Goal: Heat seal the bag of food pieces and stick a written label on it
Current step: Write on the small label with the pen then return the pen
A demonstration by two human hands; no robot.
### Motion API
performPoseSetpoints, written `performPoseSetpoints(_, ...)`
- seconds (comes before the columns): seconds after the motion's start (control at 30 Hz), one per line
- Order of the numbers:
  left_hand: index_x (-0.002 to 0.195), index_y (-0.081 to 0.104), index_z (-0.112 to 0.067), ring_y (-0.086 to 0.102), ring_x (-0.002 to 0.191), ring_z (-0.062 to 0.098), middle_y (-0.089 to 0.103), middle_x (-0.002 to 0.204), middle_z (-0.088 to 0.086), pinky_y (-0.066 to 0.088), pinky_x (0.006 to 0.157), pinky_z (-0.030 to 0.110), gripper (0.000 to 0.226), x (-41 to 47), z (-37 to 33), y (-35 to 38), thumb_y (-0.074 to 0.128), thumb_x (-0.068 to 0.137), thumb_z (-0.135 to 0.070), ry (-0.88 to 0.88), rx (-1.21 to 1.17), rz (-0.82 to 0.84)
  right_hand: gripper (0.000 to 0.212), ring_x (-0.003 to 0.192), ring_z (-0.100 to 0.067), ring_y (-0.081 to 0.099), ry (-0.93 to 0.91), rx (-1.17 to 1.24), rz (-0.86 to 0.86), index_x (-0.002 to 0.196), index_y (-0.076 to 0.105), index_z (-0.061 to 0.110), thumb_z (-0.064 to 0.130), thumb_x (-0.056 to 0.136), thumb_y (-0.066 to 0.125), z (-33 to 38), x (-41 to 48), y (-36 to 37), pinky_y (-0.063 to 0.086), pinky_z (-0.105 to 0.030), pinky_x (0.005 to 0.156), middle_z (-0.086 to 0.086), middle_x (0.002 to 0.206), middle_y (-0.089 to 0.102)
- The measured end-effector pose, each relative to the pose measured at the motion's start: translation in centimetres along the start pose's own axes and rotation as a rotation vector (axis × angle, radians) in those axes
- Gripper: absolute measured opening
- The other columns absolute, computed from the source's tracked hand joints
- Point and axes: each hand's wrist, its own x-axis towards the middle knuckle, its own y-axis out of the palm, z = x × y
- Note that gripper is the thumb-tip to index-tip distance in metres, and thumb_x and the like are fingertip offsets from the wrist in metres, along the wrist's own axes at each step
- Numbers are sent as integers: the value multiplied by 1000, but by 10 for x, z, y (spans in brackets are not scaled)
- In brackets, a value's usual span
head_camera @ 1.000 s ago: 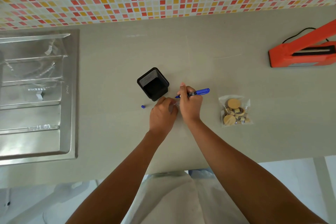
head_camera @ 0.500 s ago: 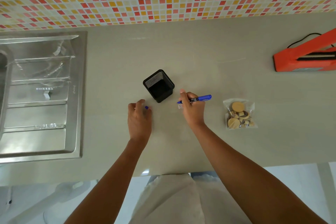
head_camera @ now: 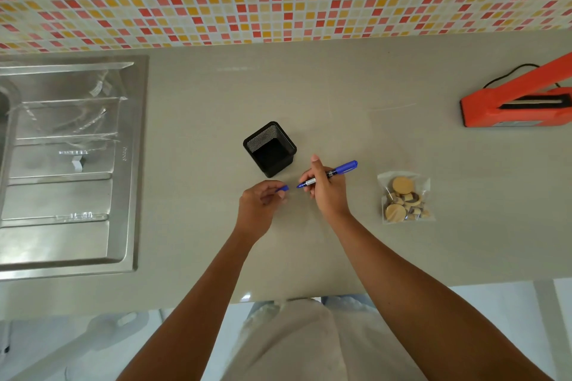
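Fingers (head_camera: 268, 186) of the left hand (head_camera: 258, 206) pinch a small blue plastic pen cap (head_camera: 283, 188), just short of the tip of the blue marker pen (head_camera: 340, 169) that the right hand (head_camera: 326, 193) grips. Off to that hand's right, near but apart, the clear plastic bag of round food pieces (head_camera: 405, 198) lies flat on the grey counter (head_camera: 340, 96).

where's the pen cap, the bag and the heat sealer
pen cap (head_camera: 283, 188): head view, its exposed blue end
bag (head_camera: 422, 187): head view, clear upper right corner
heat sealer (head_camera: 483, 115): head view, orange base
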Motion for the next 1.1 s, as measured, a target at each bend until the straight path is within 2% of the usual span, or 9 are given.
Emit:
performPoseSetpoints(0.1,102,72,-12,68,82,12,74,94,5,54,81,24,17,1,0,3,66,90,-1,46,62,24,58,46,-13,55,4,-35,5,61,68,1,41,100,52,-2,1,0,43,-24,55,-5,50,61)
performPoseSetpoints(0.23,100,72,-13,63,73,1,71,88,-2,52,76,18,19,1,-1,6,64,91,1,110,132,34,56,48,-13,57,-13,-60,4,60,70,6,43,99,53,-4,0,1,45,-27,60,-3,50,62)
performPoseSetpoints(0.43,102,72,-10,63,75,8,71,91,1,53,80,29,19,1,5,11,63,90,2,152,187,11,54,48,-13,56,-64,-62,2,61,69,7,41,99,54,-4,-2,2,45,-27,59,-9,51,61)
performPoseSetpoints(0.6,96,73,-15,62,71,4,72,88,1,50,75,25,16,0,-3,18,65,91,-2,117,72,45,51,51,-16,59,-54,-70,34,65,68,0,35,99,54,-5,-1,0,46,-24,58,-12,53,62)
performPoseSetpoints(0.7,94,75,-12,61,71,10,73,86,5,49,71,28,11,2,-7,26,66,91,-6,100,25,83,49,45,-14,48,-70,-73,37,61,55,-2,27,101,51,-3,2,-3,41,-24,52,-9,49,51)
performPoseSetpoints(0.8,91,75,-15,59,72,17,71,78,2,46,70,32,11,4,-8,32,65,93,-10,84,29,98,48,44,-10,39,-30,-85,12,58,44,9,26,103,47,-2,5,-2,36,-23,49,0,49,39)
performPoseSetpoints(0.9,88,74,-15,55,68,13,67,70,-3,43,68,28,14,3,-7,33,63,95,-10,93,43,80,50,47,-8,42,-13,-131,-14,56,44,14,30,103,44,-3,6,0,38,-21,52,4,50,43)
performPoseSetpoints(1.1,88,74,-8,51,64,10,63,67,-5,41,62,20,18,0,-16,35,58,97,-9,112,83,55,47,48,-6,44,-8,-151,17,61,46,8,25,104,41,-3,2,0,38,-16,52,0,54,46)
